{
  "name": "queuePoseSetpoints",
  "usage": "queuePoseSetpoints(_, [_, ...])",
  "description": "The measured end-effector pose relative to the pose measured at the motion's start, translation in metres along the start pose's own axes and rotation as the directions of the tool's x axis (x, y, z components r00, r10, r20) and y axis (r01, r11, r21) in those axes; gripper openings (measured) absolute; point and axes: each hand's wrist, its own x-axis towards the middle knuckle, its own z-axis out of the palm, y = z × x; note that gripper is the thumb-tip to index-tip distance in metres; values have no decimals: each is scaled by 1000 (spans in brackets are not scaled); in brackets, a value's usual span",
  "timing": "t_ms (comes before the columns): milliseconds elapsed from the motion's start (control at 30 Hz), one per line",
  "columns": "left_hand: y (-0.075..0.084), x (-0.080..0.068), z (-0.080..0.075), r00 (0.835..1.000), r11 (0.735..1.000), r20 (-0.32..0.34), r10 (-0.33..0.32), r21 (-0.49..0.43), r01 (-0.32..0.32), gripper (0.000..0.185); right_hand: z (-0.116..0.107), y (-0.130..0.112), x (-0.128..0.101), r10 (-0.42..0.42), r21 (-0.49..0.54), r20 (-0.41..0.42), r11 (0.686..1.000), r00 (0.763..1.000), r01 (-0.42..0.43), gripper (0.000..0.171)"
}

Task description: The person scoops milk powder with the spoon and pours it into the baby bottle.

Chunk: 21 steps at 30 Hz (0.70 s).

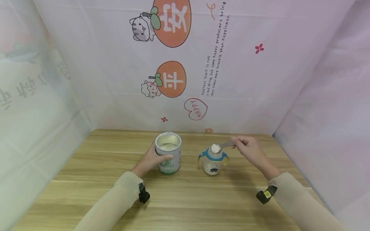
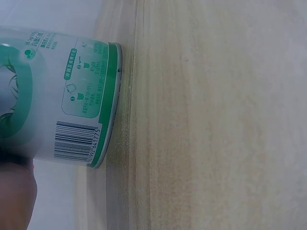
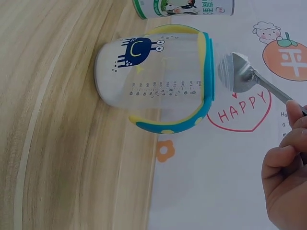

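Here, each item was set out by label.
Tin: open, upright on the table; barcode 641775 readable; wrapped by the left hand.
Bottle: upright just right of the tin, spider print, graduated scale.
Spoon: pinched by the right hand; handle pointed right, powder-heaped bowl held over the bottle mouth.
Backdrop: "HAPPY" was printed.

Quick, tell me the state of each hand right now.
Left hand: fingers wrapped around the open tin, holding it on the table.
Right hand: pinching the spoon, loaded with white powder, over the bottle.
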Motion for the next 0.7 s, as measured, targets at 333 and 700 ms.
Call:
queuePoseSetpoints(333, [0, 2, -1, 1000, 1000, 7, -13, 5, 13, 101, 9, 1, -8, -305, -212, -59, 934, 950, 287, 25])
queuePoseSetpoints(700, [28, -14, 3, 1000, 1000, 24, -4, -25, 5, 98, 19, -1, -8, -643, -382, -6, 710, 766, 592, 21])
